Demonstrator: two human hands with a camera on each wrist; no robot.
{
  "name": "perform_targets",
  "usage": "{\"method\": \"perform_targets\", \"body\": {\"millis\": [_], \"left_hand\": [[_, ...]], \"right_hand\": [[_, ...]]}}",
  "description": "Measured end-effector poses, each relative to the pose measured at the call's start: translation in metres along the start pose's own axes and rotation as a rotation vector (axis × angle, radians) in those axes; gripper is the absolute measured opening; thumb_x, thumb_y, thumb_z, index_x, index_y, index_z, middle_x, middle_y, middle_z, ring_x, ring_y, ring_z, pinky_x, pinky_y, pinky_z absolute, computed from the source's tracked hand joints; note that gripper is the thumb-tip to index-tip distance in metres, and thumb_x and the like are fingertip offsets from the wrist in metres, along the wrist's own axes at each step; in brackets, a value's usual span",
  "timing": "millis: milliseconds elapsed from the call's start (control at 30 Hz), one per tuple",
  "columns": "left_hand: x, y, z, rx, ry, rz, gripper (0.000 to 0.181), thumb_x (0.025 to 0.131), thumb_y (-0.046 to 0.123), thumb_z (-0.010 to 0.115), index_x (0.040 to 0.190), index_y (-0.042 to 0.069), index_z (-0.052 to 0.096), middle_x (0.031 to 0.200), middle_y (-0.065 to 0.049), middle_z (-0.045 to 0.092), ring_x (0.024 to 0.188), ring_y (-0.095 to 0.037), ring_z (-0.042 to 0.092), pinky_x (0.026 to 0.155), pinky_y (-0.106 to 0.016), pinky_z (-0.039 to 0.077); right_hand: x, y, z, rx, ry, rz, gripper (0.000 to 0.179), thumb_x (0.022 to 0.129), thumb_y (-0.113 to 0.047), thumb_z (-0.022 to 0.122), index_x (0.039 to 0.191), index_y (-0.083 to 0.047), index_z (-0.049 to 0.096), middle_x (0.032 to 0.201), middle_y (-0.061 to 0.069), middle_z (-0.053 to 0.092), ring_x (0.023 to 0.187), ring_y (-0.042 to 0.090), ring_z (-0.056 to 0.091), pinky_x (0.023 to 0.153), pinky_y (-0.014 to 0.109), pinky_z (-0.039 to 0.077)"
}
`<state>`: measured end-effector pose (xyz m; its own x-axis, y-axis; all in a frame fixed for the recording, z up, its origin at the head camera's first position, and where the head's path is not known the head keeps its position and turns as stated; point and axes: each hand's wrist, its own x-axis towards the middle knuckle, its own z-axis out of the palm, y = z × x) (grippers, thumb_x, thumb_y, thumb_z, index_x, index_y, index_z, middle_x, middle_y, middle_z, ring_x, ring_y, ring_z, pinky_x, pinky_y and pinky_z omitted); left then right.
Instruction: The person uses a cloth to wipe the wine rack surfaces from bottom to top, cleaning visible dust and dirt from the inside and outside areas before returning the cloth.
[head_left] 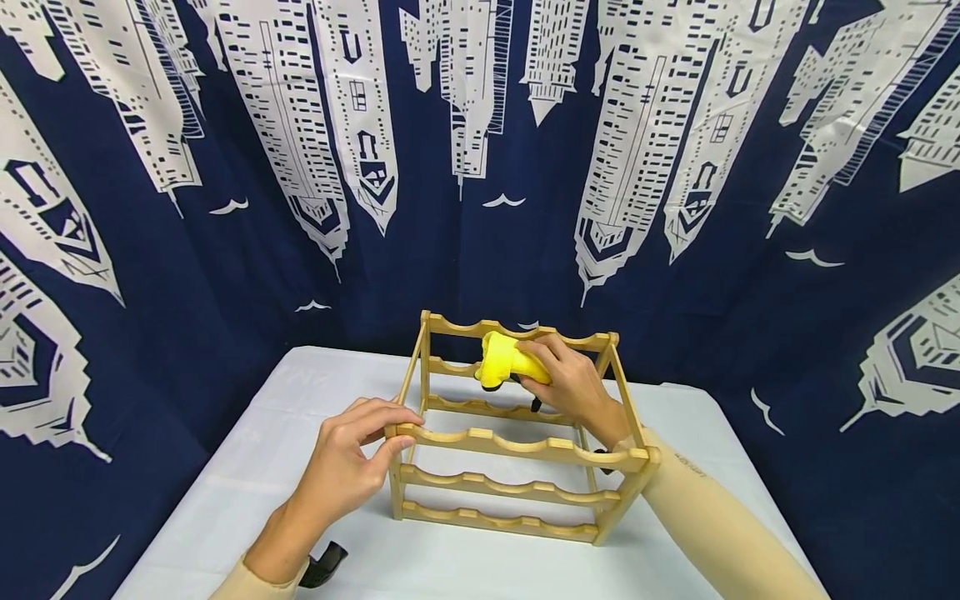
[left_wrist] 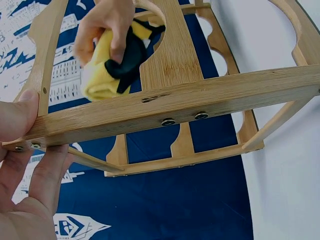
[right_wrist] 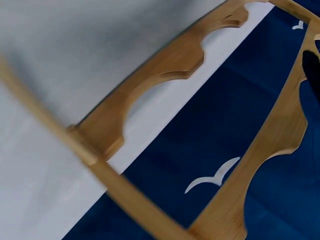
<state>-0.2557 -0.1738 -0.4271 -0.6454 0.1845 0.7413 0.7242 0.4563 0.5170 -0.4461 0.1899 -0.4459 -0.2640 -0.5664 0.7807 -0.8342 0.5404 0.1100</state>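
We see a wooden rack (head_left: 480, 440) standing upright on the white tabletop (head_left: 311, 387), its scalloped rails running from side to side. Our left hand (head_left: 356, 458) pinches its near left top corner, thumb on one side of the wood and fingers on the other; we judge that this hold steadies the light frame while the other arm works within it. Our right hand (head_left: 576, 385) closes its thumb and fingers round a soft yellow bundle (head_left: 497, 360), held near the far top rail, between the rack's two ends. We cannot tell whether the bundle touches that rail or hangs just short of it. The arm crosses by the right end of the frame, which probably lets us grip the bundle from its right and leave its other end free.

The bundle's long axis lies mostly sideways, roughly along the rails, with a slight slant: the broad, blunt free end points to our left, while the narrower part runs back under our fingers. In the left wrist view, black cloth (left_wrist: 131, 59) shows against the yellow. The right wrist view shows rails only, so it adds nothing about our grip.
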Motion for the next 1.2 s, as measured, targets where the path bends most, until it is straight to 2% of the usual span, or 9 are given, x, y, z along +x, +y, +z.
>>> {"method": "perform_targets", "body": {"millis": [133,300,367,467,567,700,833,1000,1200], "left_hand": [[-0.001,0.002,0.001,0.001,-0.008,-0.003,0.041,0.093,-0.006,0.094,0.122,0.023,0.088,0.116,0.004,0.087,0.111,-0.017,0.078,0.099,-0.015,0.066],[-0.002,0.003,0.002,0.005,-0.016,-0.002,0.042,0.092,-0.006,0.094,0.122,0.023,0.088,0.116,0.005,0.087,0.11,-0.016,0.077,0.099,-0.014,0.066],[-0.003,0.004,0.002,0.01,-0.013,0.004,0.042,0.093,-0.006,0.094,0.122,0.024,0.088,0.115,0.006,0.087,0.11,-0.016,0.077,0.099,-0.014,0.066],[-0.003,0.004,0.001,0.009,-0.015,0.004,0.042,0.093,-0.005,0.094,0.121,0.024,0.088,0.115,0.007,0.086,0.11,-0.016,0.078,0.098,-0.015,0.066],[-0.002,0.004,-0.001,0.013,-0.027,0.001,0.04,0.093,-0.004,0.094,0.121,0.024,0.088,0.115,0.009,0.086,0.112,-0.016,0.078,0.098,-0.017,0.068],[-0.002,0.004,-0.002,0.02,-0.042,-0.007,0.038,0.093,-0.004,0.094,0.12,0.023,0.088,0.115,0.009,0.086,0.113,-0.015,0.078,0.097,-0.018,0.068],[-0.002,0.005,-0.001,0.026,-0.036,-0.011,0.037,0.092,-0.005,0.095,0.119,0.02,0.088,0.114,0.008,0.086,0.112,-0.015,0.077,0.097,-0.017,0.068],[0.001,0.005,0.001,0.045,-0.013,0.009,0.037,0.093,-0.004,0.095,0.119,0.021,0.088,0.114,0.008,0.087,0.109,-0.016,0.078,0.097,-0.016,0.067],[0.002,0.003,-0.001,0.043,-0.008,0.006,0.038,0.093,-0.003,0.095,0.121,0.023,0.088,0.115,0.006,0.087,0.109,-0.018,0.078,0.098,-0.014,0.066]], "right_hand": [[0.008,0.003,0.004,0.024,0.015,-0.104,0.067,0.084,-0.008,0.098,0.145,-0.011,0.071,0.132,0.021,0.074,0.093,0.036,0.081,0.072,0.044,0.072],[0.014,0.005,0.005,0.032,-0.017,-0.211,0.069,0.09,0.001,0.088,0.153,-0.018,0.069,0.142,0.023,0.073,0.087,0.033,0.079,0.069,0.037,0.07],[0.015,0.005,0.004,0.029,-0.051,-0.219,0.063,0.1,0.001,0.081,0.157,-0.022,0.068,0.146,0.024,0.072,0.095,0.034,0.082,0.073,0.037,0.072],[0.017,0.003,0.004,0.012,-0.093,-0.214,0.044,0.118,-0.009,0.064,0.158,-0.027,0.069,0.145,0.023,0.069,0.105,0.037,0.083,0.079,0.039,0.074],[0.019,0.002,0.007,-0.022,-0.096,-0.21,0.039,0.125,-0.021,0.051,0.157,-0.029,0.072,0.138,0.022,0.068,0.097,0.034,0.08,0.074,0.036,0.073],[0.02,0.003,0.011,-0.058,-0.06,-0.208,0.041,0.116,-0.015,0.07,0.156,-0.028,0.073,0.128,0.021,0.067,0.076,0.027,0.071,0.063,0.032,0.067],[0.019,0.004,0.011,-0.096,-0.039,-0.203,0.063,0.098,-0.006,0.089,0.155,-0.026,0.074,0.122,0.021,0.067,0.067,0.024,0.065,0.058,0.03,0.063],[0.009,0.005,0.008,-0.139,-0.005,-0.153,0.07,0.091,0.0,0.091,0.154,-0.026,0.075,0.122,0.024,0.068,0.067,0.026,0.065,0.052,0.03,0.058],[-0.01,0.005,0.004,-0.143,0.064,-0.025,0.067,0.089,0.003,0.088,0.151,-0.024,0.078,0.12,0.027,0.068,0.056,0.023,0.056,0.044,0.031,0.052]]}}
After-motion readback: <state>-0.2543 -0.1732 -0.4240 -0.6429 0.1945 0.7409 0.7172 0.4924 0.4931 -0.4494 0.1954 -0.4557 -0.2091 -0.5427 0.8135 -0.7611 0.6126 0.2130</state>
